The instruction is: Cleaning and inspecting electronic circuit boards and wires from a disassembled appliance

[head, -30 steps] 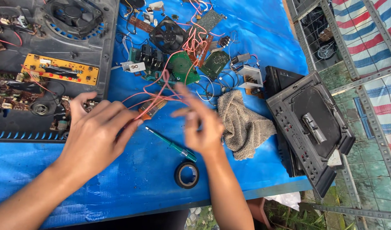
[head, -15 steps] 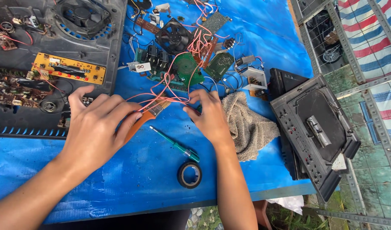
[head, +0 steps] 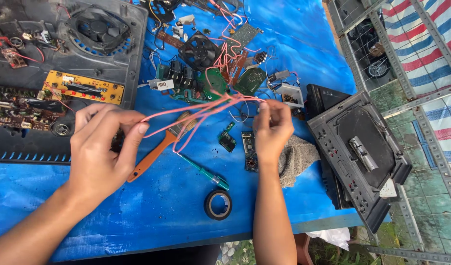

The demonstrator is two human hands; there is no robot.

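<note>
Item: pink wires (head: 196, 114), stretched taut above the orange-handled brush (head: 157, 149). Your left hand (head: 100, 152) pinches one end, your right hand (head: 272, 130) the other. Separated from the boards; sorting appears unfinished.

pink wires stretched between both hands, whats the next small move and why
Probably ease the right hand slightly toward the left hand for slack. The pink wires run taut between both pinches, and more run back into the green circuit boards, so further pulling could strain those joints.
</note>
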